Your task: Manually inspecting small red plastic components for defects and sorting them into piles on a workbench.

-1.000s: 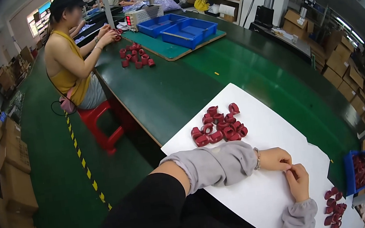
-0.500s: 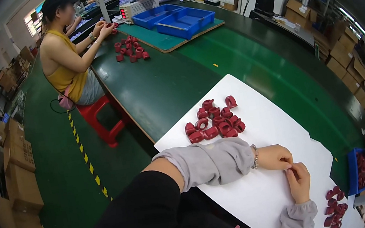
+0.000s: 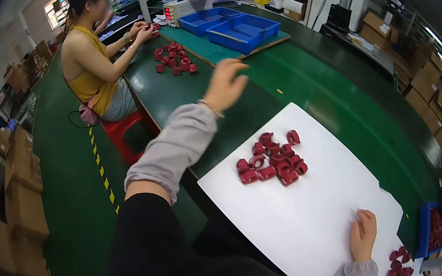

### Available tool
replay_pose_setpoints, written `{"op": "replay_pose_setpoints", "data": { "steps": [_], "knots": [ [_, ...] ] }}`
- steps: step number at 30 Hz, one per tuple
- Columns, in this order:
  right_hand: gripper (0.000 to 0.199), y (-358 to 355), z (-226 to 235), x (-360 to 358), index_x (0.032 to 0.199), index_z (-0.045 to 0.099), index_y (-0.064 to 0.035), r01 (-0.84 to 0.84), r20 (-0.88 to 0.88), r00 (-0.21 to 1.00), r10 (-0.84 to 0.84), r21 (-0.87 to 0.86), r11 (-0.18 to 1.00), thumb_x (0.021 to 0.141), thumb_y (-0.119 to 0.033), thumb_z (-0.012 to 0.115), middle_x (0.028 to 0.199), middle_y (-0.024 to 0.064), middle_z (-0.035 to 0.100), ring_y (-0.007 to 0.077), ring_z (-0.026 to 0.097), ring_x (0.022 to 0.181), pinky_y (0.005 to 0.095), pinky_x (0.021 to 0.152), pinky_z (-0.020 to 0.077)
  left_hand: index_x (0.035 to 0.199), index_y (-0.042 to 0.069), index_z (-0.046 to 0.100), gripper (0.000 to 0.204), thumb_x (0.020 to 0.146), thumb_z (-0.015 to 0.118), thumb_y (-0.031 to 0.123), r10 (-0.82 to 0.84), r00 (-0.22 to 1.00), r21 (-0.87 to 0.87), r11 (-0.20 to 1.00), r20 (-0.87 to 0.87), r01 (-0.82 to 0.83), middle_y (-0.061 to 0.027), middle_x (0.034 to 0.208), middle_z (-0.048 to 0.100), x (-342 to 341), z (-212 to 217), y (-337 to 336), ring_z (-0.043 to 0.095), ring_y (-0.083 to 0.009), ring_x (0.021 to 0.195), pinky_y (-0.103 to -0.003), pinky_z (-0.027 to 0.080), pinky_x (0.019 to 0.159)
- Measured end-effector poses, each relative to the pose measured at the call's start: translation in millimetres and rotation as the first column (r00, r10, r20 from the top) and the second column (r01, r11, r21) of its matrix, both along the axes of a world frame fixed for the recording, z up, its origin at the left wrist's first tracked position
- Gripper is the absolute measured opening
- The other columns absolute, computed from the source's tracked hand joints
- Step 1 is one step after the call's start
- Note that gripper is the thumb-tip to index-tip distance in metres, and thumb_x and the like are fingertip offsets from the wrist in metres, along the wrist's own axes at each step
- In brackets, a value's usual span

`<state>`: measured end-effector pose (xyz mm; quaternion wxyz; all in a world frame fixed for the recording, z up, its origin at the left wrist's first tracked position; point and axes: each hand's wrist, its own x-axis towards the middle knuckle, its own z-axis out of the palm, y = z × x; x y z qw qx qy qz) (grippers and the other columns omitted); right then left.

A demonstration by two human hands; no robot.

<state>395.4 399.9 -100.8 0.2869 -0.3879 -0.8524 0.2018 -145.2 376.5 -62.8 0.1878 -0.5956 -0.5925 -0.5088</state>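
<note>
My left hand [image 3: 226,85] is stretched out over the green table beyond the white sheet, its fingers apart and nothing seen in them. A loose cluster of dark red ring-shaped parts [image 3: 275,160] lies on the white sheet [image 3: 295,223], nearer to me than that hand. Low over the right part of the sheet is my right hand [image 3: 364,237], thumb and fingers closed together. Whatever it pinches, if anything, is too small to make out. Beside it, at the sheet's near right corner, sits a second group of red rings [image 3: 400,264].
Across the table at the left, a seated co-worker [image 3: 90,54] handles a red part beside more red rings [image 3: 173,60]. Two blue trays [image 3: 245,34] rest on a green board. A blue bin [image 3: 427,227] of red parts stands at the right edge.
My left hand has left my right fingertips and swung up and leftward, past the ring cluster, its fingers opening. My right hand stays about where it was. The view has shifted slightly.
</note>
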Motion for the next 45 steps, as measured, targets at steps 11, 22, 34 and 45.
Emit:
{"op": "replay_pose_setpoints", "data": {
  "steps": [11, 22, 34, 45],
  "knots": [
    [0.037, -10.2, -1.4, -24.6, 0.12, 0.05, 0.0013, 0.241, 0.32, 0.915, -0.246, 0.054, 0.969, 0.083, -0.005, 0.052, 0.133, 0.0208, 0.042, 0.0365, 0.039, 0.124, 0.0426, 0.106, 0.029, 0.105, -0.001, 0.06, 0.046, 0.077, 0.067, 0.035, 0.693, 0.452, -0.151, 0.623, 0.562, -0.768, -0.022, 0.111, 0.057, -311.4, -105.4, -79.1, 0.051, -0.0376, 0.108, -0.043, 0.041, 0.093],
    [0.039, -7.5, -9.3, -21.2, 0.121, 0.047, 0.001, 0.203, 0.391, 0.894, -0.219, 0.083, 0.976, 0.083, -0.004, 0.048, 0.135, 0.0207, 0.039, 0.0366, 0.037, 0.126, 0.043, 0.107, 0.0267, 0.101, 0.003, 0.065, 0.044, 0.074, 0.07, 0.038, 0.76, 0.371, 0.004, 0.437, 0.534, -0.9, -0.0207, 0.109, 0.06, -442.5, -110.2, -39.5, 0.052, -0.035, 0.108, -0.042, 0.04, 0.095],
    [0.041, -9.9, -4.6, -31.7, 0.125, 0.042, 0.0008, 0.242, 0.451, 0.858, -0.245, 0.066, 0.968, 0.084, -0.006, 0.041, 0.136, 0.0217, 0.036, 0.0373, 0.034, 0.128, 0.0438, 0.109, 0.0237, 0.137, 0.028, 0.044, 0.079, 0.073, 0.052, 0.074, 0.676, 0.713, -0.591, 0.504, -0.184, -0.63, -0.0189, 0.138, 0.042, -421.0, -58.8, 20.7, 0.049, -0.0383, 0.119, -0.04, 0.038, 0.102],
    [0.039, -12.2, 0.7, -32.6, 0.121, 0.043, 0.0013, 0.242, 0.454, 0.852, -0.26, 0.1, 0.965, 0.083, -0.007, 0.043, 0.135, 0.0222, 0.037, 0.0377, 0.035, 0.126, 0.0436, 0.108, 0.0248, 0.1, 0.027, 0.07, 0.038, 0.074, 0.057, 0.051, 0.693, 0.707, -0.63, 0.487, -0.144, -0.605, 0.0046, 0.124, 0.055, -369.1, -52.3, 30.9, 0.05, -0.0309, 0.112, -0.042, 0.044, 0.093]
  ]
}}
